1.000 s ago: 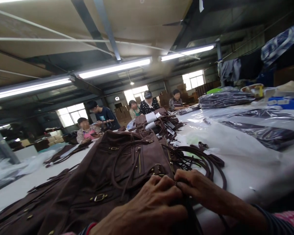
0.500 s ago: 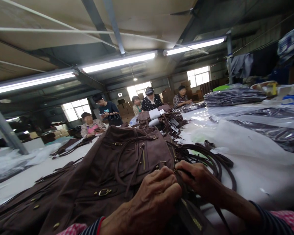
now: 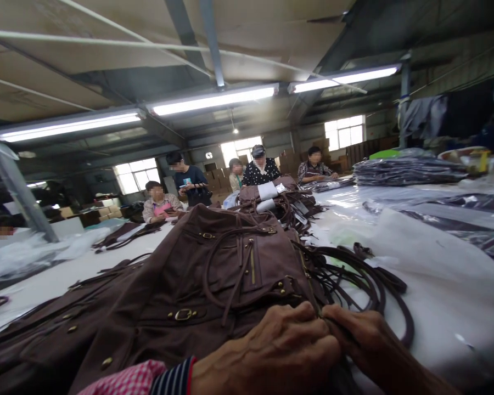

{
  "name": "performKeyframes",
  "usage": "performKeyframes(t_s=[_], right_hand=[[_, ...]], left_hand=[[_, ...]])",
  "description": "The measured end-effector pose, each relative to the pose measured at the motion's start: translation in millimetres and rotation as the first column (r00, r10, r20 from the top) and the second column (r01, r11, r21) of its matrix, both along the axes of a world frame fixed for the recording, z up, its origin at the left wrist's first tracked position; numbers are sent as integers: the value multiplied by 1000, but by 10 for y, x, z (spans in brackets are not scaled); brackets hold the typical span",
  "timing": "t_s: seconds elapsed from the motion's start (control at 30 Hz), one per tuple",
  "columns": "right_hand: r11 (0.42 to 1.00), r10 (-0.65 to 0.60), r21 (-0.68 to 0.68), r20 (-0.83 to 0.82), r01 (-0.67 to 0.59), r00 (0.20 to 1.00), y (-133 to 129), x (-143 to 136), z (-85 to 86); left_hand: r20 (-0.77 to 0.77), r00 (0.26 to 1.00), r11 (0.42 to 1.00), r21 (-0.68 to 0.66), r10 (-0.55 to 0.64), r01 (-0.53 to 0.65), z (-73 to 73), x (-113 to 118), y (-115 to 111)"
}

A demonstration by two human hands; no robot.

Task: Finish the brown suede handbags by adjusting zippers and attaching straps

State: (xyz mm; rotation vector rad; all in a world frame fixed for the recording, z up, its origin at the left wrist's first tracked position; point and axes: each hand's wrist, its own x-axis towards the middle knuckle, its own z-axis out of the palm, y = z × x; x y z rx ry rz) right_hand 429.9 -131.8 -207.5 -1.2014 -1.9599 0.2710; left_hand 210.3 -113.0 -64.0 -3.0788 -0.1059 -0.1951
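A large dark brown handbag (image 3: 181,274) lies on its side in front of me, with brass buckles, studs and a short front zipper. Its top edge, which has a zipper (image 3: 307,269), faces right. My left hand (image 3: 288,340) is closed on this edge near its close end, knuckles up. Right beside it, my right hand (image 3: 362,329) is closed with thumb and finger pinching the same edge; whether it grips the zipper pull is hidden. Looped brown handles (image 3: 379,291) and thin straps spread out to the right of the bag.
More brown bags with pale wrapping (image 3: 267,190) are heaped beyond. Stacked plastic-wrapped bags (image 3: 407,170) lie at the back right, a translucent plastic sheet (image 3: 424,247) nearer. Clear plastic (image 3: 12,258) is bunched at the left. Several people are across the white table (image 3: 123,255).
Both hands have moved closer to me along the bag's zippered edge, staying together. The view has shifted slightly, so the scene sits farther right.
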Motion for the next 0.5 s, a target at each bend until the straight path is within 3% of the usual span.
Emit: performKeyframes(t_s=[0.1, 0.2, 0.33, 0.5], right_hand=[[998, -57, 3, -4, 57, 998, 57, 5, 83], [993, -115, 30, 14, 115, 993, 234, 18, 203], [973, -216, 91, 26, 213, 976, 647, 11, 333], [926, -372, 111, 93, 362, 924, 1163, -23, 403]], left_hand=[[55, 996, 997, 22, -76, 75, 16, -33, 10], [116, 987, 992, 72, -107, 99, -61, -52, 41], [151, 986, 990, 129, -73, 54, -140, -80, 45], [145, 989, 995, 95, -28, 14, -21, -122, -68]])
